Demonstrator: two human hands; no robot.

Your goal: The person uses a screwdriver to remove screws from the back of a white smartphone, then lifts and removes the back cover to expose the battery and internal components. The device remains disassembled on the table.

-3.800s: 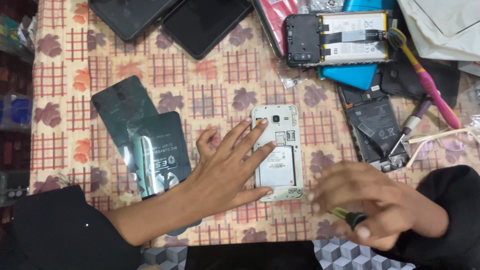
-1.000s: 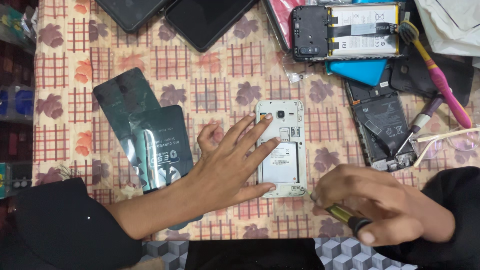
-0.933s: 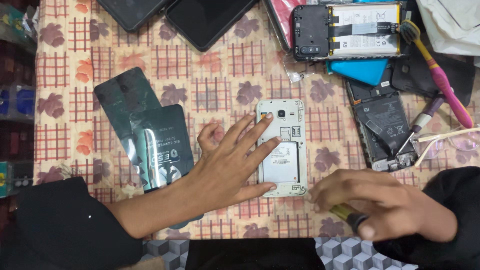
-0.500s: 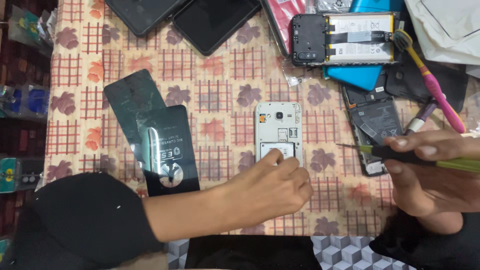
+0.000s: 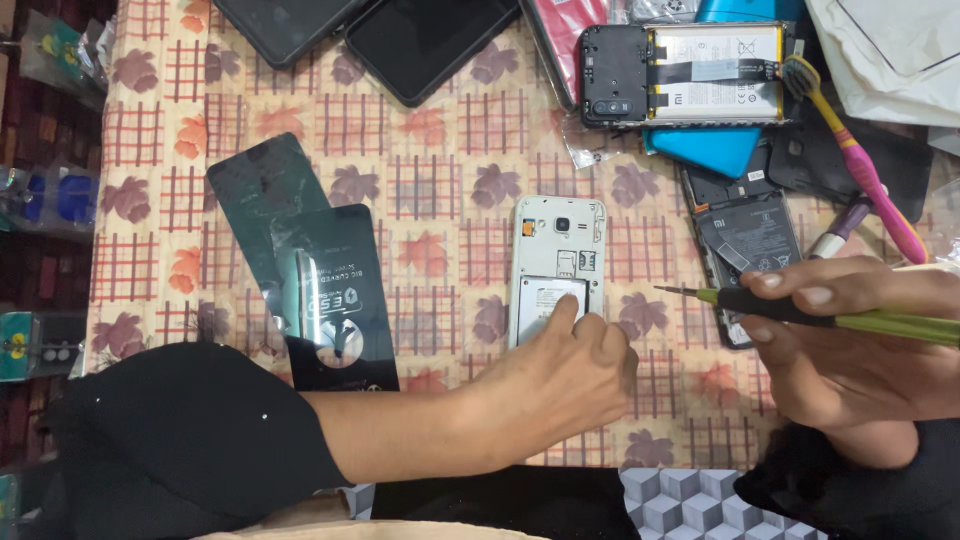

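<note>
My left hand (image 5: 560, 375) curls on the white phone (image 5: 557, 270), fingertip seemingly pressing its battery, pinning it to the tabletop (image 5: 440, 160); my right hand (image 5: 850, 340) pinches the green screwdriver (image 5: 800, 310), tip poised beside it.

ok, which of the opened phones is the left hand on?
The white phone at table centre, back cover off; the left hand rests on its lower end. The black opened phone lies untouched at the top, battery showing.
</note>
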